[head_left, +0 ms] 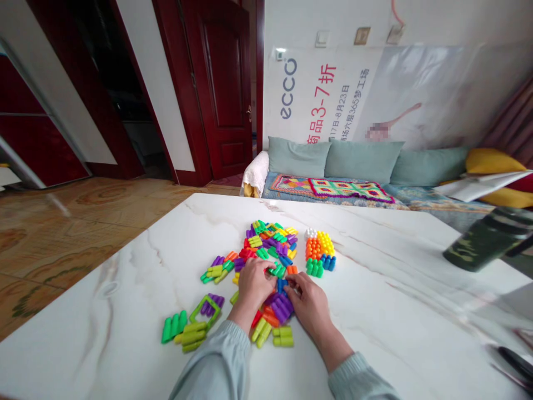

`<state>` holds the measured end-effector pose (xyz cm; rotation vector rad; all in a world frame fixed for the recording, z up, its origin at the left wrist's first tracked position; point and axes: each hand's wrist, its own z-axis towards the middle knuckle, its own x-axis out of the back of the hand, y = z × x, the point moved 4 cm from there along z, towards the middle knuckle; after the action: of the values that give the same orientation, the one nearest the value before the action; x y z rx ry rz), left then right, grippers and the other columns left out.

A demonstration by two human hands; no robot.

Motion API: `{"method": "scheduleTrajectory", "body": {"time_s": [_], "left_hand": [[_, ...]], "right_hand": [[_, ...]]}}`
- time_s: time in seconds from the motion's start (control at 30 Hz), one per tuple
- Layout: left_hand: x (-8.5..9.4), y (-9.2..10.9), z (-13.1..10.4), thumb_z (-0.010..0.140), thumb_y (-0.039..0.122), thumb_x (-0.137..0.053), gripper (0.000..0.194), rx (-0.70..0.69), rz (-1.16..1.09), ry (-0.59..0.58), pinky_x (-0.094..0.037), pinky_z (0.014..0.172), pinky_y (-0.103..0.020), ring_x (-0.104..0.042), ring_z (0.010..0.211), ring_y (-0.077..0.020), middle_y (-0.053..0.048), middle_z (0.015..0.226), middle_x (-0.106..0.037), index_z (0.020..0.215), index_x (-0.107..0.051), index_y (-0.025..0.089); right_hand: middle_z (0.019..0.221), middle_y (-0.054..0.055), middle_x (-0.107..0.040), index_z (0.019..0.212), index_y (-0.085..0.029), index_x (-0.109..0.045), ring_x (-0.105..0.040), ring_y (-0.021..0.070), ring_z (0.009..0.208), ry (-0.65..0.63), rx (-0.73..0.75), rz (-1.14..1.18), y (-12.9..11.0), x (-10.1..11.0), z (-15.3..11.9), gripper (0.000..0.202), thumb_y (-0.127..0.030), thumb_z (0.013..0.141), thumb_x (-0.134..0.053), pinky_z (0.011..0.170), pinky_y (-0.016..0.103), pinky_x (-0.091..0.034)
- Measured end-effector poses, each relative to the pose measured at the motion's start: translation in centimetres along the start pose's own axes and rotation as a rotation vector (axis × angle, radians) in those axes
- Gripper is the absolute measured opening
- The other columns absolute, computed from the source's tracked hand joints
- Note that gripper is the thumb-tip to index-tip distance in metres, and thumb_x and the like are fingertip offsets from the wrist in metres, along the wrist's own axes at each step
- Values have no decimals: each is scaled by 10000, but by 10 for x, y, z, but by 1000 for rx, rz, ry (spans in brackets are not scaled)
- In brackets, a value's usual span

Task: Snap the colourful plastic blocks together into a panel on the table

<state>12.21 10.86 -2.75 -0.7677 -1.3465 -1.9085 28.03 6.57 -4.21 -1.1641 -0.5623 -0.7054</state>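
Note:
Colourful plastic building blocks, each shaped like a row of joined rounded pegs, lie in a loose pile (275, 241) on the white table. My left hand (255, 282) reaches over the near part of the pile, its fingertips closed at a green building block (277, 270). Close by on the right, my right hand (308, 300) pinches a blue building block (282, 285) between thumb and fingers. Just below the hands lie a purple block (281, 308) and an orange block (270, 316). My left palm hides some pieces beneath it.
Right of the pile stands a neat group of blocks (315, 246) in white, orange, yellow, green and blue. Loose blocks and a green frame piece (192, 319) lie at the left. A camouflage-patterned bottle (483, 239) stands at the right. Beyond the marble-look table (375, 333) is a cushioned sofa (300, 158).

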Motion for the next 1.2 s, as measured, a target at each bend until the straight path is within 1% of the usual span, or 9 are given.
{"method": "scheduleTrajectory", "body": {"time_s": [0.1,0.2,0.37,0.6,0.73,0.8,0.93,1.1,1.2], "left_hand": [[1,2,-2,712,224,-702,296,-34,23,-6,-458,914,-377,-573,1031,-254,-39,1100,-698,1004,-743,250],[-1,7,-3,739,151,-633,476,-127,28,-78,-447,922,-396,-566,1086,-255,10,1253,-658,1177,-680,329],[-8,9,-4,725,55,-555,523,-202,2,-147,-465,908,-393,-563,1127,-248,4,1246,-651,1145,-696,332],[-12,4,-4,689,81,-604,347,-168,-75,-7,-467,962,-435,-599,1040,-263,-85,1031,-677,988,-725,207],[4,7,-5,703,97,-586,297,-115,-404,148,-480,958,-407,-613,1042,-247,-86,1059,-689,966,-686,191],[11,10,-7,756,171,-573,270,-102,-688,108,-511,900,-371,-638,1010,-231,-84,1079,-692,1010,-662,188],[12,21,-12,801,329,-597,288,-77,-1074,-164,-536,806,-331,-673,884,-214,-85,980,-720,1012,-674,149],[5,29,-18,785,357,-673,328,-4,-1082,-269,-529,727,-281,-667,789,-183,-82,914,-731,1020,-710,132],[10,29,-17,820,302,-647,244,-83,-922,-175,-526,718,-268,-663,835,-183,-88,990,-722,992,-732,152]], "right_hand": [[902,20,-658,978,-225,-679,-644,160,779,-9,-6,-23,-1,1,0,173,-249,854,-561,660,240,-442],[1040,47,-660,1095,-222,-662,-665,176,837,-17,10,-66,-5,1,0,258,-249,862,-555,695,252,-472],[1163,60,-634,1210,-243,-619,-666,194,921,-52,96,-28,-9,-4,-1,371,-175,861,-512,770,281,-507],[1103,91,-652,1173,-190,-620,-649,204,966,-27,183,240,-5,-8,1,311,-198,881,-513,848,316,-521],[1072,83,-655,1198,-182,-588,-644,160,820,106,157,344,-4,-2,2,298,-246,918,-510,773,291,-534],[1057,71,-654,1244,-189,-547,-612,131,711,179,116,400,-3,3,1,334,-280,923,-536,680,270,-531],[972,44,-659,1176,-203,-570,-591,128,702,299,128,483,-4,14,-3,289,-286,901,-605,611,247,-503],[918,44,-647,953,-203,-658,-594,141,756,357,252,442,-14,26,-8,86,-252,892,-623,593,242,-477],[947,56,-654,956,-205,-673,-613,152,796,402,231,417,-6,39,-8,109,-265,902,-600,600,245,-483]]}}
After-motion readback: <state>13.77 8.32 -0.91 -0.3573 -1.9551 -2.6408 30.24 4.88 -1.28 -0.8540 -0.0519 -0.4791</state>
